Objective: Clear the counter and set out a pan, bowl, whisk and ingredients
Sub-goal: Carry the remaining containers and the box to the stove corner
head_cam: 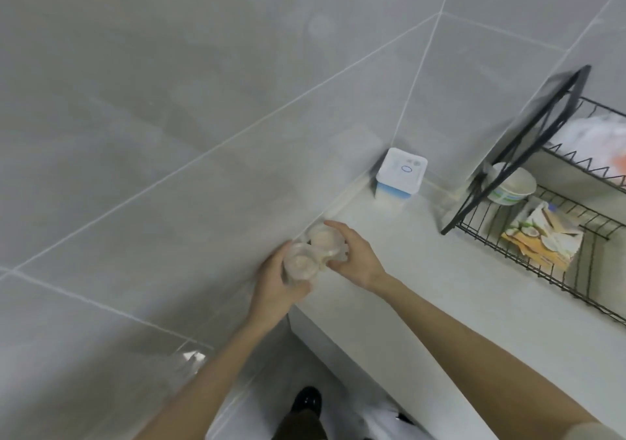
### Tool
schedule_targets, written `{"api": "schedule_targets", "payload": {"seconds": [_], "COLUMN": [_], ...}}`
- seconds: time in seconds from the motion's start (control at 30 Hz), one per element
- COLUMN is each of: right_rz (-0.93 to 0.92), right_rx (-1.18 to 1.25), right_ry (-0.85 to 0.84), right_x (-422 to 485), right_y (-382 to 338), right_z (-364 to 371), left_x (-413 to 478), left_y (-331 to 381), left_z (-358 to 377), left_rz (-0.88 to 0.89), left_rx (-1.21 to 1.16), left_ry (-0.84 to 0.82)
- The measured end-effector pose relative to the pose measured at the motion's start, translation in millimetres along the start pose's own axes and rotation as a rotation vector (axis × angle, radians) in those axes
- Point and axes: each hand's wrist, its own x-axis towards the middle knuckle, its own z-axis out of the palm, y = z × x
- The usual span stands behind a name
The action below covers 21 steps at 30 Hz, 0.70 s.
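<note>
Far left is only the grey tiled wall (169,134). Against it, at the left end of the pale stone counter (423,270), the left hand (271,287) is wrapped round a small clear round plastic tub (299,265), fingers curled about its side. The right hand (355,260) clasps a second clear plastic tub (325,241), thumb on the near side and fingers over the far rim. The two tubs touch. Contents are pale and too blurred to identify. I can't tell if the tubs rest on the counter or are just off it. My read: one tub per hand keeps both level, and the wall edge keeps them off the working area. Further right, a white square-lidded box with a blue band (401,175) sits in the back corner, out of the way. Next comes the black wire dish rack (576,270), with a pale ceramic bowl (515,182) upright in its lower tier, a printed packet (542,239) beside it, and a black-framed panel (555,100) leaning at its end. The bowl is not yet set out. Pan and whisk are not in view.
</note>
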Motion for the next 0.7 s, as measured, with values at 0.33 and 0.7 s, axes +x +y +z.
{"api": "schedule_targets", "payload": {"seconds": [0.33,0.7], "right_rz": [-0.027,0.175], "right_rx": [-0.026,0.1], "right_ry": [0.181,0.475], "right_x": [-13,-111], "right_y": [3,31], "right_z": [7,-64], "left_x": [5,4], "left_y": [-13,33], "left_z": [1,59], "left_rz": [0.022,0.104], "left_rx": [-0.036,-0.067], "left_ry": [-0.015,-0.352]}}
